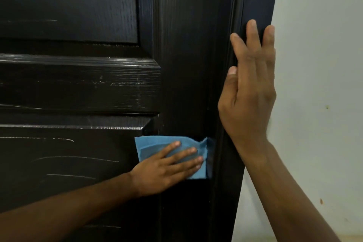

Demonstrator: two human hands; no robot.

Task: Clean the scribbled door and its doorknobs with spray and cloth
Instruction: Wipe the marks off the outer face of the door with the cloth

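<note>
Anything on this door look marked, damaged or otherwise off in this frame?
Yes. Pale scribble lines cross the lower panel of the dark door, left of the blue cloth under the left hand. Fainter scuffs mark the middle rail. The right hand rests flat on the door's edge.

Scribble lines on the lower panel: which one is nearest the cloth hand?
The long middle line, ending just left of the left hand on the blue cloth; the others sit farther left.

One dark door [186, 65], one blue cloth [155, 147], two hands, perhaps five chalky scribbles [78, 158].
</note>
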